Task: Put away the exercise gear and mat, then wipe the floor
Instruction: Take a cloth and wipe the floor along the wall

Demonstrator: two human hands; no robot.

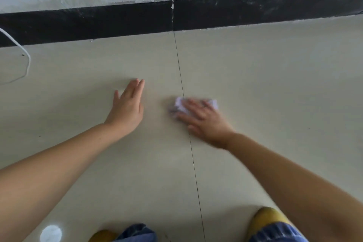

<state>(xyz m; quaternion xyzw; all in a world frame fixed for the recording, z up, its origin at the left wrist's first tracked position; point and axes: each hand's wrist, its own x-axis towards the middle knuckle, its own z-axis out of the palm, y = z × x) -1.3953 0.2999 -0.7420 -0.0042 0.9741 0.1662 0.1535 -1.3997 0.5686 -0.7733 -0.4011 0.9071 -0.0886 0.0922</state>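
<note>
My right hand [202,119] presses flat on a crumpled white and pale purple cloth [179,105] lying on the beige tiled floor [265,88], right beside a tile seam. The hand and the cloth are blurred. My left hand [127,108] rests palm down on the bare floor a short way to the left, fingers together and pointing toward the wall, holding nothing. No exercise gear or mat is in view.
A black skirting board [117,21] runs along the foot of a pale wall at the back. A thin white cable [27,59] loops on the floor at far left. My yellow shoes [269,218] and blue trouser cuffs show at the bottom edge.
</note>
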